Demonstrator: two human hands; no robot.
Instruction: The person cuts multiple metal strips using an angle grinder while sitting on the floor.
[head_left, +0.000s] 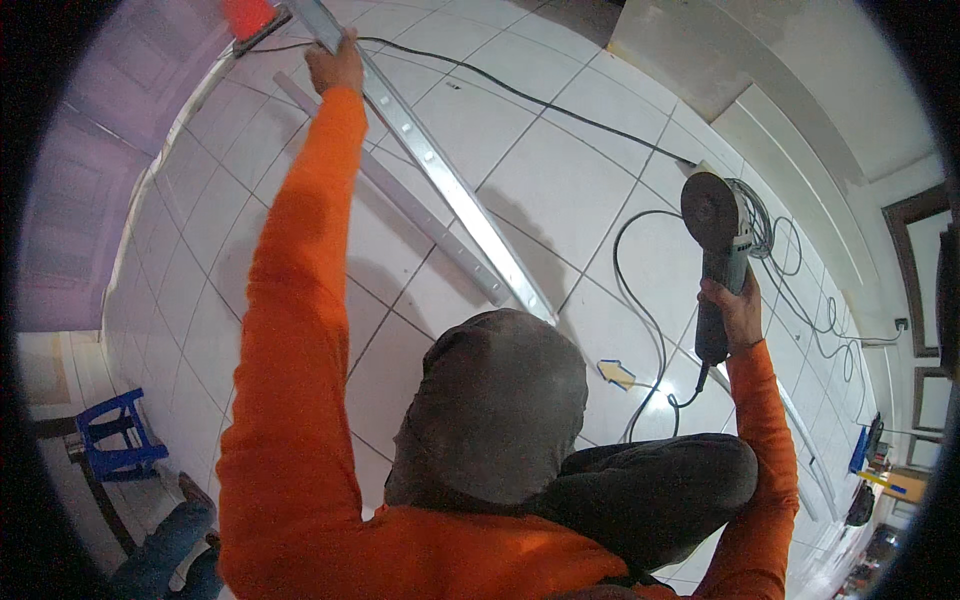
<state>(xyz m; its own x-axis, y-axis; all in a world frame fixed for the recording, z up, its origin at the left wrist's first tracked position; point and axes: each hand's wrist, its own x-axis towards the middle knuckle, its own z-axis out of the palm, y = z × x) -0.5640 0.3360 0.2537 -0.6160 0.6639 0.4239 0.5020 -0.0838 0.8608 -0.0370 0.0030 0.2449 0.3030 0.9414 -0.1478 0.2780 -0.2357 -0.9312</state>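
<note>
Grasping angle grinder (722, 268) (black disc (708, 208) uppermost): right hand (738, 310) | grasping metal rail (440, 165), apparently by its edge: left hand (337, 68)

Holding a long, straight, shiny silver metal channel (437, 168), spotted with small marks, and slanting it from upper left toward the middle over white floor tiles (580, 185). Holding well apart, to the right, a grey-and-black angle grinder (725, 266), pointing its dark round disc (706, 210) away and trailing a black cord (702, 378).
</note>
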